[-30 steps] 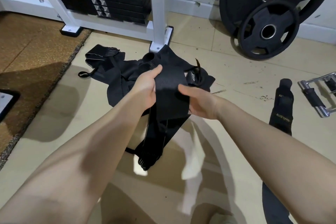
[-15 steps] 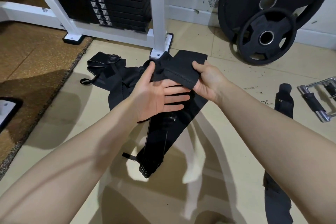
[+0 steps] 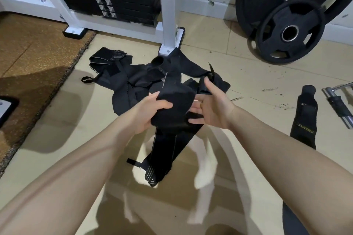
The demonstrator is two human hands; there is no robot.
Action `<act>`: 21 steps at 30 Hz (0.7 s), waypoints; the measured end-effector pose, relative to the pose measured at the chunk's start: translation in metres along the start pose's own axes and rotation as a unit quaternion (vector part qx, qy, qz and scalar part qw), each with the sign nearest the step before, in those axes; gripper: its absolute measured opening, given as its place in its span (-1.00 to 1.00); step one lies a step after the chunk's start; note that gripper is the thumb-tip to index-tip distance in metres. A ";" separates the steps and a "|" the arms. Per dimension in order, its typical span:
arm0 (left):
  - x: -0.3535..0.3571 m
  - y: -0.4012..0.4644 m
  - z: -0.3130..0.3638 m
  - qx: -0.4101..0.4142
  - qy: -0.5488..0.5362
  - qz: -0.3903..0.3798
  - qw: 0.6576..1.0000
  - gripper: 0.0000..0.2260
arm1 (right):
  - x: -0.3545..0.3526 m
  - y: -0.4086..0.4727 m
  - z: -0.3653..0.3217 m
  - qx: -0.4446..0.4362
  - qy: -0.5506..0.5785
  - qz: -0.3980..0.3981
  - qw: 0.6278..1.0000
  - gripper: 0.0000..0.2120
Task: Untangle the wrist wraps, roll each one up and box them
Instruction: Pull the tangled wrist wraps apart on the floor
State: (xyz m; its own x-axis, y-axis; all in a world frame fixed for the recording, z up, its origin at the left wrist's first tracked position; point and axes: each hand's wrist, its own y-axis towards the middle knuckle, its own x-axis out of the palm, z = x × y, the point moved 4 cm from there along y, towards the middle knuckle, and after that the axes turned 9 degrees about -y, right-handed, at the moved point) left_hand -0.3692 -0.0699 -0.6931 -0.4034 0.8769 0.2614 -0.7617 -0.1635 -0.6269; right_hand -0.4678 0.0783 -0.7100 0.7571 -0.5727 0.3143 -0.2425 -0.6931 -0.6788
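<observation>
Rolling up one black wrap over the floor

The left hand (image 3: 152, 109) grips the fat part of the black wrap (image 3: 174, 105), fingers curled around it. The right hand (image 3: 210, 105) is spread flat, its fingertips (image 3: 193, 109) touching the wrap's right side. The wrap sits between both hands, and its long tail (image 3: 162, 150) hangs down to the floor (image 3: 248, 82). Just behind lies the pile of other wraps (image 3: 133, 80). The roll could spring loose, I think, because only one hand really holds it. The tail looks like it could catch on the pile and get tangled again. No box shows.
</observation>
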 end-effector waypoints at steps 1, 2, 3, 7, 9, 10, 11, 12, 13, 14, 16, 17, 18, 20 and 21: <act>-0.003 -0.003 -0.008 -0.012 0.051 -0.028 0.998 -0.75 | -0.005 0.009 -0.002 -0.022 0.063 0.037 0.997 -0.33; -0.007 -0.004 -0.016 -0.031 0.106 -0.056 0.992 -0.76 | -0.008 0.020 -0.003 -0.038 0.107 0.069 0.991 -0.42; -0.011 -0.005 -0.022 -0.054 0.150 -0.080 0.984 -0.76 | -0.007 0.028 -0.004 -0.049 0.139 0.093 0.985 -0.57; -0.020 0.007 -0.028 -0.135 0.067 -0.086 0.985 -0.44 | 0.008 0.058 -0.005 -0.078 0.025 0.088 0.993 -0.76; -0.021 0.026 -0.019 -0.095 -0.032 -0.041 0.994 -0.42 | 0.020 0.067 0.004 -0.086 -0.070 0.019 0.994 -0.73; -0.022 0.036 -0.015 -0.071 -0.075 -0.004 0.995 -0.43 | 0.018 0.071 0.009 -0.080 -0.100 0.001 0.992 -0.71; -0.021 0.045 -0.012 -0.052 -0.116 0.037 0.991 -0.47 | 0.016 0.074 0.010 -0.069 -0.127 -0.007 0.989 -0.68; -0.021 0.054 -0.012 -0.036 -0.136 0.079 0.987 -0.53 | 0.008 0.083 0.007 -0.048 -0.171 -0.005 0.984 -0.68; -0.020 0.063 -0.012 -0.022 -0.135 0.106 0.985 -0.62 | 0.002 0.087 0.003 -0.021 -0.221 -0.011 0.975 -0.72; -0.018 0.069 -0.011 -0.004 -0.114 0.120 0.986 -0.69 | -0.011 0.093 -0.001 0.022 -0.287 0.007 0.958 -0.79; -0.014 0.083 -0.011 0.040 -0.074 0.116 0.990 -0.75 | -0.053 0.106 -0.011 0.039 -0.394 0.173 0.902 -0.82; -0.012 0.088 -0.009 0.058 -0.058 0.113 0.990 -0.75 | -0.078 0.107 -0.017 -0.030 -0.427 0.297 0.853 -0.80; -0.010 0.091 -0.006 0.069 -0.042 0.115 0.990 -0.74 | -0.095 0.103 -0.022 -0.107 -0.471 0.375 0.791 -0.79; -0.007 0.098 -0.002 0.077 -0.024 0.121 0.989 -0.69 | -0.115 0.103 -0.024 -0.135 -0.583 0.377 0.707 -0.61; -0.007 0.101 -0.002 0.074 -0.023 0.123 0.989 -0.65 | -0.121 0.106 -0.022 -0.114 -0.626 0.357 0.684 -0.49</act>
State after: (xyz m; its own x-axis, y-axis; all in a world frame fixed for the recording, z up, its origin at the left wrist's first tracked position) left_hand -0.4425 -0.0923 -0.7595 -0.6055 0.7815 0.1507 -0.7029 -0.4363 -0.5617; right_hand -0.5985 0.0642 -0.8050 0.2881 -0.0761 -0.9546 -0.8018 -0.5641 -0.1970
